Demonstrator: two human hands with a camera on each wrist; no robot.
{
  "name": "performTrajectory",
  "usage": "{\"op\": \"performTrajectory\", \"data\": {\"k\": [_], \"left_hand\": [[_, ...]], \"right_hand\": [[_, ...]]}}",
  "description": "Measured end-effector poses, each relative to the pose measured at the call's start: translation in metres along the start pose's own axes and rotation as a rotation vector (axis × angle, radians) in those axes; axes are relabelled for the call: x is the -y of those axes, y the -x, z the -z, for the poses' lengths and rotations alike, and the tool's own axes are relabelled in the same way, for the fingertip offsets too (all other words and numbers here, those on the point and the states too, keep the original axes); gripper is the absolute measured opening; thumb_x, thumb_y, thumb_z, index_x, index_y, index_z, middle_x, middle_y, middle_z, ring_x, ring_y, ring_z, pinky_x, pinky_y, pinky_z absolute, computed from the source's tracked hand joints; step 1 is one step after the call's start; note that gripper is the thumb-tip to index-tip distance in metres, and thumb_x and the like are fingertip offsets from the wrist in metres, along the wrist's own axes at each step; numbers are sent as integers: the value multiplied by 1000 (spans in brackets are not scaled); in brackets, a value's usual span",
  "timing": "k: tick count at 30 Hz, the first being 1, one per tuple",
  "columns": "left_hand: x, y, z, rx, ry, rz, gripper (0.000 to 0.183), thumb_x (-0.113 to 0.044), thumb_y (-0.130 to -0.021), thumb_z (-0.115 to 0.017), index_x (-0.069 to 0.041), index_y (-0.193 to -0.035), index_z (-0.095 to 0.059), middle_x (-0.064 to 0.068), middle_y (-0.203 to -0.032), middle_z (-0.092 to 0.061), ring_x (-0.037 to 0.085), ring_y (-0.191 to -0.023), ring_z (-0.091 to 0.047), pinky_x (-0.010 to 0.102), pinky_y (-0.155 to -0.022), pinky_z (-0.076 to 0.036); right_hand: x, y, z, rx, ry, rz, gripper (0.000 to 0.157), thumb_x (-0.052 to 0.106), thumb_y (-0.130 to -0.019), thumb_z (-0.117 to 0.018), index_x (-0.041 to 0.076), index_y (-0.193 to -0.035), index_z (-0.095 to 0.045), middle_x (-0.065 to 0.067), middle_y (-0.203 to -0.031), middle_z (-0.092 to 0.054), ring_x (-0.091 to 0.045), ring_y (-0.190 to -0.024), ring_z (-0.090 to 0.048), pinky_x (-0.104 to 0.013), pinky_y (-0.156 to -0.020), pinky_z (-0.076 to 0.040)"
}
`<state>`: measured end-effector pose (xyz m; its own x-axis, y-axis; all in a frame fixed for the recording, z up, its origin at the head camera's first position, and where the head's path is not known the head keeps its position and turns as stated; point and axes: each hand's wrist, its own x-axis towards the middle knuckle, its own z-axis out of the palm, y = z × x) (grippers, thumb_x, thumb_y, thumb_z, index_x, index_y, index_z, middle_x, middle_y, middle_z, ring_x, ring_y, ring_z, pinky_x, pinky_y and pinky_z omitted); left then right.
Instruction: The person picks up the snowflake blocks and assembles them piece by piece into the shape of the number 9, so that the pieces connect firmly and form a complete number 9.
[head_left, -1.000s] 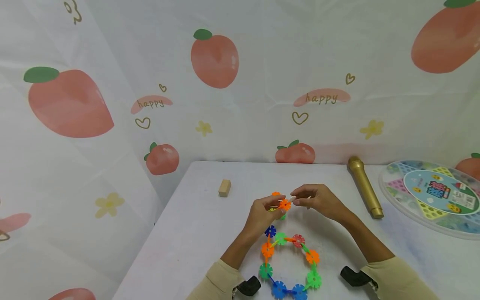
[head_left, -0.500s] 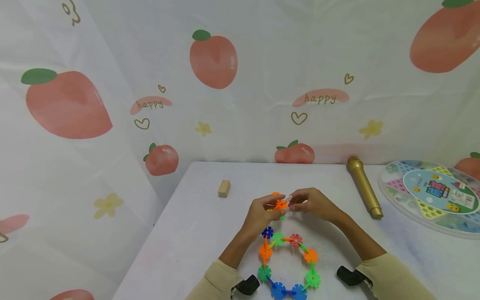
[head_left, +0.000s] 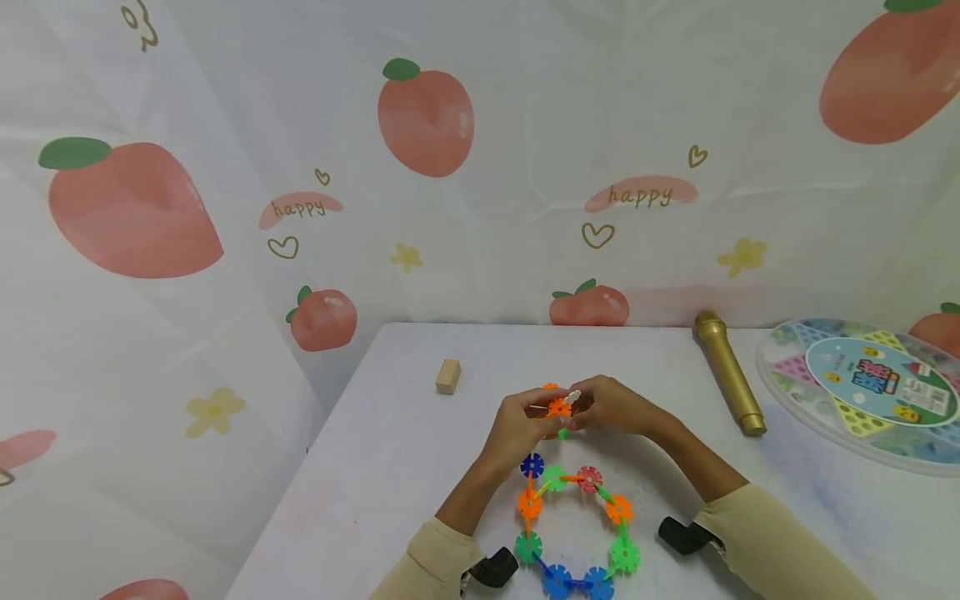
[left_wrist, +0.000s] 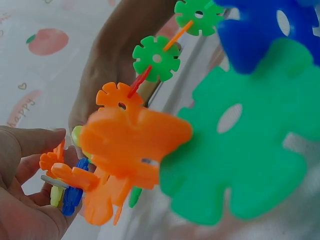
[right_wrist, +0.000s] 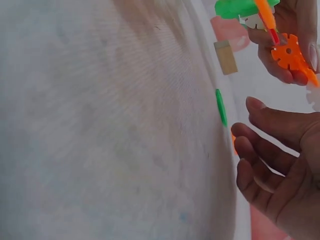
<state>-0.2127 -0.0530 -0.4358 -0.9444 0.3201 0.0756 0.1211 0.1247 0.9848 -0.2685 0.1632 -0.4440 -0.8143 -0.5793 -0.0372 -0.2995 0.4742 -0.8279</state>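
Observation:
My left hand (head_left: pixel 519 427) pinches an orange snowflake disc (head_left: pixel 559 407) at the far end of a linked chain. Close against it, a white snowflake disc (head_left: pixel 573 397) stands at the fingertips of my right hand (head_left: pixel 618 406), which pinches it. The pinch lies outside the right wrist view, where the other right fingers (right_wrist: pixel 265 155) show loosely curled. Orange, yellow and blue discs bunch beside the left fingers (left_wrist: pixel 32 142) in the left wrist view. Nearer me, a ring of coloured snowflake discs (head_left: pixel 529 505) lies on the table, with a dark blue disc (head_left: pixel 532 465) at its upper left.
A small wooden block (head_left: pixel 448 377) stands at the back left of the white table (head_left: pixel 360 483). To the right lie a gold microphone (head_left: pixel 729 375) and a round Chinese checkers board (head_left: pixel 795 417) under clear plastic. A peach-patterned cloth (head_left: pixel 510 167) hangs behind.
My right hand has moved left, bringing the white disc up against the orange one. The left hand has stayed nearly in place, still pinching the orange disc. The ring has shifted slightly left.

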Motion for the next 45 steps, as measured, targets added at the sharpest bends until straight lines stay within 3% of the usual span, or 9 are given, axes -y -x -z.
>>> {"op": "performTrajectory", "data": {"k": [6, 13, 19, 24, 35, 42, 45], "left_hand": [[2, -1, 1, -3, -8, -7, 32, -9, -99, -75, -19, -129, -78, 3, -125, -72, 17, -97, -71, 29, -81, -64], [2, -1, 1, -2, -10, -24, 30, -10, -99, -75, -14, -129, -78, 6, -126, -72, 15, -96, -72, 27, -82, -63], [1, 0, 1, 2, 7, -14, 28, -10, -99, -75, -11, -127, -78, 7, -124, -72, 15, -96, -72, 28, -83, -63], [0, 1, 1, -1, -7, -8, 26, -11, -99, -75, -12, -125, -78, 6, -122, -72, 16, -96, -72, 26, -82, -62], [1, 2, 2, 0, -21, -14, 32, -8, -95, -79, -15, -127, -78, 3, -122, -72, 17, -96, -70, 25, -81, -61], [1, 0, 0, -12, -21, -8, 30, -9, -97, -78, -14, -126, -78, 5, -121, -73, 16, -96, -72, 25, -80, -60], [1, 0, 0, -21, -28, -16, 28, -11, -98, -77, -13, -126, -78, 8, -121, -74, 16, -95, -73, 25, -80, -61]], "right_hand": [[5, -8, -3, 19, 64, -27, 32, 11, -90, -83, 3, -120, -77, 1, -86, -73, -16, -74, -64, -31, -71, -58], [9, -14, -7, 35, 116, -47, 16, 8, -85, -86, 7, -97, -77, 3, -72, -58, -14, -67, -53, -27, -64, -47], [12, -15, -10, 35, 169, -59, 19, 10, -82, -89, 7, -90, -73, 0, -77, -61, -15, -72, -55, -29, -70, -50], [12, -14, -11, 33, 187, -62, 24, 10, -80, -91, 7, -95, -72, -1, -83, -63, -16, -76, -56, -31, -75, -52], [9, -11, -9, 53, 201, -6, 31, 10, -86, -86, 9, -114, -74, 2, -83, -61, -14, -75, -55, -27, -70, -50], [7, -1, -4, 48, 191, -25, 17, 15, -89, -86, 10, -99, -74, 3, -77, -62, -13, -70, -55, -26, -65, -48], [6, 6, -1, 33, 176, 1, 13, 14, -91, -84, 11, -101, -77, 2, -85, -69, -13, -76, -61, -27, -69, -54]]}}
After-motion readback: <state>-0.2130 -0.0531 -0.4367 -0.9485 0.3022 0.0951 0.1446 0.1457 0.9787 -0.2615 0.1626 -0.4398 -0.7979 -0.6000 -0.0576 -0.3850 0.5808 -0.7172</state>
